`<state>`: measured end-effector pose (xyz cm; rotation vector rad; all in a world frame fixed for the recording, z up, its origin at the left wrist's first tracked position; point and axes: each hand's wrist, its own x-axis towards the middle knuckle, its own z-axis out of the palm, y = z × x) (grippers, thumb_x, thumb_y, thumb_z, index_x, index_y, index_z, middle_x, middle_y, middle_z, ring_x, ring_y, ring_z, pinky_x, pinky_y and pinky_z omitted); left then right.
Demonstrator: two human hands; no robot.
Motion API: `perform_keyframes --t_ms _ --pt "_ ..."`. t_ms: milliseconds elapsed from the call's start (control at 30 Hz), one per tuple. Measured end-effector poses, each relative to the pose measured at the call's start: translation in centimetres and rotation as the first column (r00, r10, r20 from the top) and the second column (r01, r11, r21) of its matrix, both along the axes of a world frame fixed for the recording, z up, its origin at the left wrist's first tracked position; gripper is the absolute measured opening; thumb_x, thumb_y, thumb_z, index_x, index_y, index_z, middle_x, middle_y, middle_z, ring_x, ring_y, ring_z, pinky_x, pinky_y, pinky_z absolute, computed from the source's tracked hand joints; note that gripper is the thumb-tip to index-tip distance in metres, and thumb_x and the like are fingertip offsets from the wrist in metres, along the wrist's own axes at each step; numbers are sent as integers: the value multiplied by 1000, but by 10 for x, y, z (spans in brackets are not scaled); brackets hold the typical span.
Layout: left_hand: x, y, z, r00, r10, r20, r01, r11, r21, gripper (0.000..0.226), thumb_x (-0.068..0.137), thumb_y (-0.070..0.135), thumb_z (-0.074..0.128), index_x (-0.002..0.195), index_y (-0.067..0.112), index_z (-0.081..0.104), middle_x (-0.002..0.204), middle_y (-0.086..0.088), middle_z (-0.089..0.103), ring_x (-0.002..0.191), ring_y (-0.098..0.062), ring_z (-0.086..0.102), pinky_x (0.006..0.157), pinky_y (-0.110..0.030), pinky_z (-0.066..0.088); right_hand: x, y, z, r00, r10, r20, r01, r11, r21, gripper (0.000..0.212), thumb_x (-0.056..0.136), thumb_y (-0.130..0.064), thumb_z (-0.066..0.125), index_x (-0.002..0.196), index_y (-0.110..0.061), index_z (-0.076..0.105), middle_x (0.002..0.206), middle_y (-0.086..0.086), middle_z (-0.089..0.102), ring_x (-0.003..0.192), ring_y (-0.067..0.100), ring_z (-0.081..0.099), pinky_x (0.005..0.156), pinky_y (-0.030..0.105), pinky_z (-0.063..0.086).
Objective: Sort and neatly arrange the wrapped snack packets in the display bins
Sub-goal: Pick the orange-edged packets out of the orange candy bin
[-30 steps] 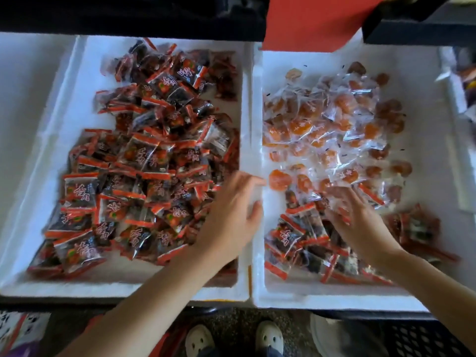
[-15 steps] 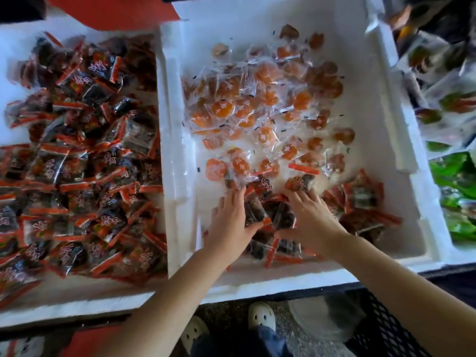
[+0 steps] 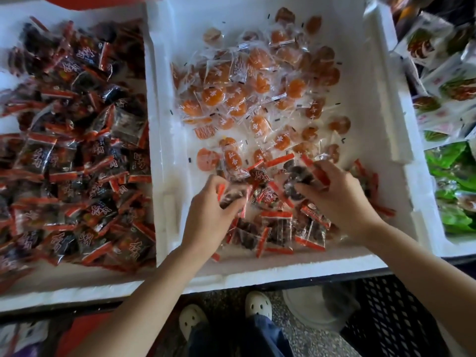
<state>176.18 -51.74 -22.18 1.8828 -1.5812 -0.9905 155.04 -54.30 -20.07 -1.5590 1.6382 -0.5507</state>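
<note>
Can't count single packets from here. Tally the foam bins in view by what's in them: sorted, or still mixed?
Only red-edged dark packets showing: 1, the left bin
Orange packets mixed with red-edged dark packets: 1, the middle bin, where the left hand and right hand each grip some
Green and white packets: 1, the right bin, cut off by the frame
Total: 3 bins

A speckled grey floor point(image 3: 296, 338) is seen below the dark front edge of the counter point(image 3: 296, 284). A black perforated crate point(image 3: 394, 315) is set on it at the right, with a pale round object point(image 3: 306, 309) just beside. Soft, even light is cast throughout.
</note>
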Motion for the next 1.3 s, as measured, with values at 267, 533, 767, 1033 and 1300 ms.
perform_keyframes --t_ms 267,533,767,1033,1300 --pt "-11 10 17 833 294 -469 -129 927 353 36 90 54 55 114 29 62 107 10 72 104 -11 66 99 -37 48 23 3 15 963 199 183 -215 974 67 19 86 -14 65 99 -24 56 67 -10 58 49 -5 52 46 8 38" --pt "-16 20 19 885 225 -408 -106 950 293 38 80 21 78 114 26 62 103 12 72 99 -2 66 96 -27 50 36 1 6 955 236 180 -248 968 43 16 84 -24 66 97 -24 58 83 -13 62 76 -2 61 69 9 49" --pt "3 18 18 883 273 -381 -203 956 214 28 81 16 75 106 21 64 96 9 73 89 -2 69 81 -20 52 12 -31 -31 990 32 -138 -32 999 2 55 88 -27 63 135 -11 39 133 4 47 114 14 48 95 21 37" --pt "17 18 18 871 290 -396 -223 953 207 23 81 14 75 99 24 64 96 4 74 92 -10 70 86 -29 54 24 -29 -49 965 47 -256 -32 998 61 42 88 -23 64 121 -4 46 110 10 57 90 19 53 75 27 44" --pt "33 23 21 862 277 -426 -236 961 147 10 84 15 73 91 20 67 84 9 75 82 -4 70 71 -13 52 34 -9 -3 994 -85 -68 72 981 -182 44 89 -23 62 127 -9 45 102 -4 59 78 5 58 70 13 47"
